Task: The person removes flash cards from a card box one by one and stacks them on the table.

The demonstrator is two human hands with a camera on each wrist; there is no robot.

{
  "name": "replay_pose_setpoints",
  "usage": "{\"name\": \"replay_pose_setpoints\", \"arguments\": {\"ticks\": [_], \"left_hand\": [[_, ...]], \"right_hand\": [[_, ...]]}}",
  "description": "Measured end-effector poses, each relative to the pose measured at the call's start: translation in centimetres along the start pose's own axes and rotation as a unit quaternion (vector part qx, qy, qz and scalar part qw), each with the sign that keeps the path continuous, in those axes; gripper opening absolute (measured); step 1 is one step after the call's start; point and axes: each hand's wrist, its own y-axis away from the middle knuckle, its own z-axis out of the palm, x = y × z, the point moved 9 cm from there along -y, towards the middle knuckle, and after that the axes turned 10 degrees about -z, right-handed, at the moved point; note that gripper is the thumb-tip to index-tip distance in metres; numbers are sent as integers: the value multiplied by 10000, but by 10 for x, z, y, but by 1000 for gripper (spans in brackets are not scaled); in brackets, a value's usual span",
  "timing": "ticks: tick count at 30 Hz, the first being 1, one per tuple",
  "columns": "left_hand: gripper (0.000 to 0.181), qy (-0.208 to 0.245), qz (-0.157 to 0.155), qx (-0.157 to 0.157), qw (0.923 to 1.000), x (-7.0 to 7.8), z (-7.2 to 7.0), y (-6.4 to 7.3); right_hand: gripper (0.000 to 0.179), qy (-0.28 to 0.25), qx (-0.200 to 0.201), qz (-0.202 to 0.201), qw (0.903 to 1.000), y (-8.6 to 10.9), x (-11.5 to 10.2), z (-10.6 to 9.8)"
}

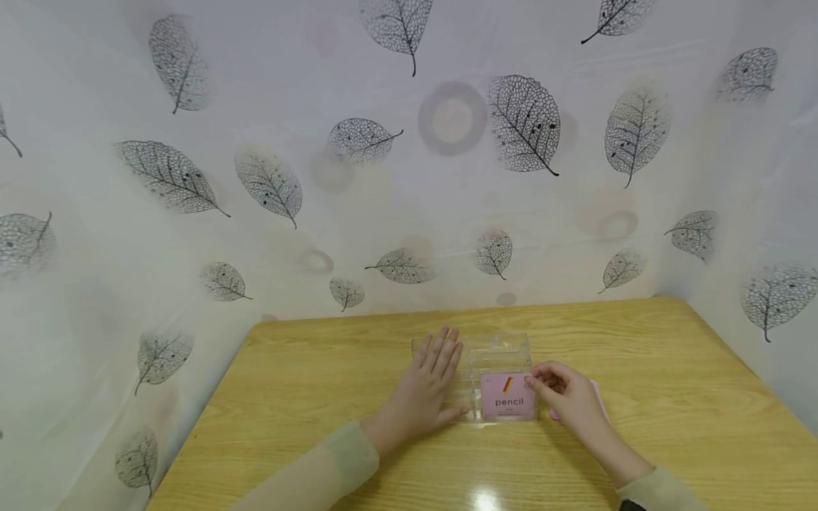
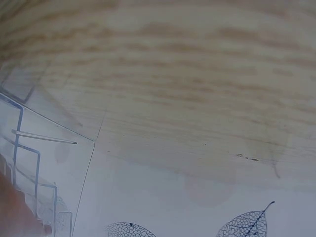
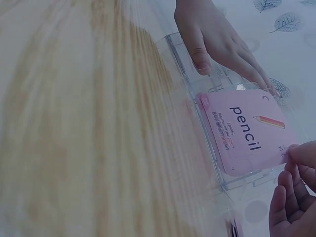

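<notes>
A pink flashcard point(image 1: 508, 396) printed "pencil" with a small pencil picture lies in the front right part of a clear plastic stepped holder point(image 1: 500, 342). My right hand point(image 1: 571, 397) pinches the card's edge between thumb and fingers; in the right wrist view the thumb lies over a corner of the card point(image 3: 244, 131). Other pink card edges show under it there. My left hand point(image 1: 424, 387) rests flat on the holder's left part with fingers straight, covering some of it. The left wrist view catches the holder's stepped side point(image 2: 54, 163) and a blurred bit of hand.
A pink item point(image 1: 601, 401) lies on the wooden table point(image 1: 307, 383), mostly hidden behind my right hand. A white leaf-patterned sheet point(image 1: 396, 206) hangs around the table's back and sides.
</notes>
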Motion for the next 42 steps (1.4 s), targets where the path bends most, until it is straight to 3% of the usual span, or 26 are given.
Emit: {"name": "replay_pose_setpoints", "arguments": {"ticks": [6,17,30,42], "left_hand": [[105,-30,-9,25,10000,0,0,0],[104,-40,-1,-3,10000,0,0,0],[104,19,-5,-34,10000,1,1,1],[104,-61,0,-68,10000,0,0,0]], "right_hand": [[19,131,68,-40,9999,0,-2,-2],[19,-218,157,-231,9994,-2,-7,-5],[20,-187,211,-129,9995,-3,-2,-6],[18,-237,255,-283,9990,-6,2,-7]]}}
